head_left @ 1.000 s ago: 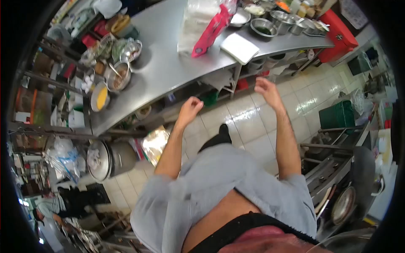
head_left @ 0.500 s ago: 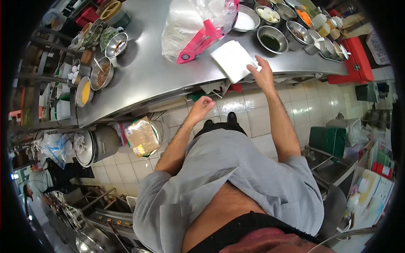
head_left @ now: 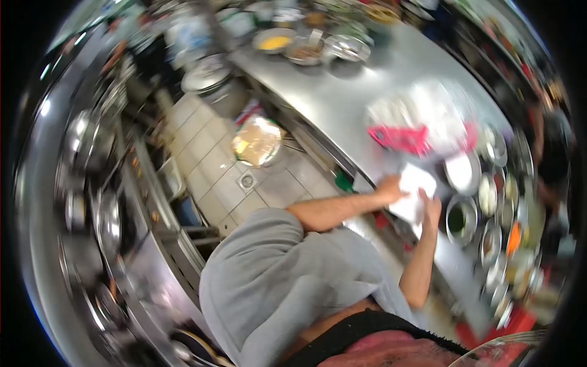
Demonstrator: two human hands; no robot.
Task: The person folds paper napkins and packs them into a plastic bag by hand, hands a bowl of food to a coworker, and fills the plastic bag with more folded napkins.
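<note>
A stack of white sheets (head_left: 414, 178), blurred by motion, is at the front edge of the steel counter (head_left: 391, 67). My left hand (head_left: 389, 190) grips its left side, with the fingers bent at the edge. On the lower right side, my right hand (head_left: 431, 207) is closed on the same stack, thumb and fingers against it. Whether the sheets are paper or thin plastic I cannot tell. Just beyond them lies a clear plastic bag (head_left: 437, 110) with a pink band and white contents. A bowl of dark green liquid (head_left: 461, 220) stands right of my right hand.
Bowls of yellow liquid (head_left: 273, 41) and brown food (head_left: 304, 54) stand at the counter's far left. Several metal bowls, one with orange pieces (head_left: 515, 238), crowd the right side. On the tiled floor are a cardboard-topped container (head_left: 257, 142) and a large pot (head_left: 223, 92). Pans (head_left: 109, 223) line the left.
My view has turned to the left, so the counter now runs diagonally. My left hand has come up to the white sheets, and both hands have closed on them.
</note>
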